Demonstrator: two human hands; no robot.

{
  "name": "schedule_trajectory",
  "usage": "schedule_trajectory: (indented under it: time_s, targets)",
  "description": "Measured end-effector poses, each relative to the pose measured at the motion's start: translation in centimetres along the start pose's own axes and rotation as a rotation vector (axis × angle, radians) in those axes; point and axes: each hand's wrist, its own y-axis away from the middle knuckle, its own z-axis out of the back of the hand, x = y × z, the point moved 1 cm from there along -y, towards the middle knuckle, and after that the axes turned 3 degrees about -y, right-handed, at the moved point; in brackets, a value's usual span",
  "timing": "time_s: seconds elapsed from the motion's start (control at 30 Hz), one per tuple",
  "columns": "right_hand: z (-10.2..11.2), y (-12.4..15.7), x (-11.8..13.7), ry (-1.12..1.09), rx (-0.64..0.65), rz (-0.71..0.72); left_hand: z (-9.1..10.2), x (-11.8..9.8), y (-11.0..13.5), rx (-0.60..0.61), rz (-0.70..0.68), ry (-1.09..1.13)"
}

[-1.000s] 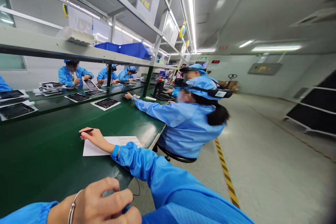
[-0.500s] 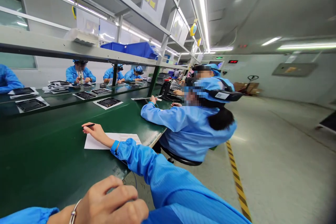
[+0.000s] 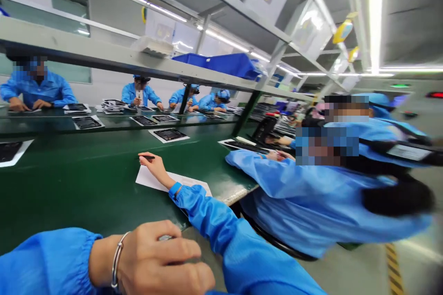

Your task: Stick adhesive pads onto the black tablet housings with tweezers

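Note:
My right hand (image 3: pixel 154 164) reaches forward over the green conveyor table (image 3: pixel 86 179). It pinches a thin black pen (image 3: pixel 147 157) and its wrist rests on a white sheet of paper (image 3: pixel 188 180). My left hand (image 3: pixel 162 260), with a silver bracelet on the wrist, is at the bottom edge near the table's front. Its fingers are curled tight beside my right blue sleeve (image 3: pixel 221 230); whatever is inside them is hidden.
A person in a blue coat and cap (image 3: pixel 311 203) sits close on my right, leaning on the table. Black tablet-like panels on white sheets (image 3: pixel 169 135) lie along the belt. Other seated workers (image 3: pixel 140 93) face me. Blue bins (image 3: pixel 224 63) stand on the overhead shelf.
The view has swung left and lower. The neighbouring person's outstretched hand has drawn back toward their body. My right hand stays on the paper with the pen; my left hand stays curled.

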Motion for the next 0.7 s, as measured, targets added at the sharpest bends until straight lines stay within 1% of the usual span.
schedule_trajectory:
  time_s: [0.03,0.1,0.17,0.2,0.27,0.3,0.37,0.4,0.43,0.5,0.57,0.63,0.7]
  targets:
    - [0.1,0.3,-0.1,0.003,0.002,-0.001,-0.2,0.2,0.2,0.026,-0.020,-0.021]
    - [0.3,0.9,-0.2,0.023,0.011,0.000,-0.4,0.7,1.3,0.147,-0.129,-0.074]
    - [0.7,1.7,-0.4,0.060,0.029,0.002,-0.1,1.5,3.2,0.346,-0.204,-0.135]
    - [0.9,1.9,-0.5,0.085,0.040,0.003,0.2,2.0,4.5,0.463,-0.195,-0.168]
    - [1.3,1.8,-1.0,0.154,0.068,0.002,1.3,2.8,7.0,0.687,-0.099,-0.233]
    - [1.6,1.2,-1.3,0.200,0.083,0.000,2.0,3.1,8.3,0.791,-0.041,-0.250]
    - [2.4,-1.3,-2.0,0.319,0.111,-0.018,3.4,3.5,10.2,0.945,0.089,-0.251]
    - [2.8,-3.1,-2.4,0.393,0.120,-0.033,4.1,3.7,10.8,0.991,0.155,-0.238]
    - [3.4,-5.2,-2.8,0.476,0.125,-0.055,4.6,3.8,11.2,1.015,0.213,-0.218]
    - [4.9,-9.4,-3.8,0.654,0.127,-0.113,5.4,4.0,11.7,1.023,0.302,-0.165]
    - [6.4,-13.0,-5.0,0.826,0.124,-0.186,5.4,4.1,12.2,1.000,0.361,-0.102]
    - [7.7,-15.4,-6.5,0.969,0.132,-0.251,4.8,4.3,13.4,0.950,0.404,-0.088]
    - [8.5,-16.5,-8.2,1.081,0.143,-0.299,3.8,4.6,15.5,0.885,0.423,-0.120]
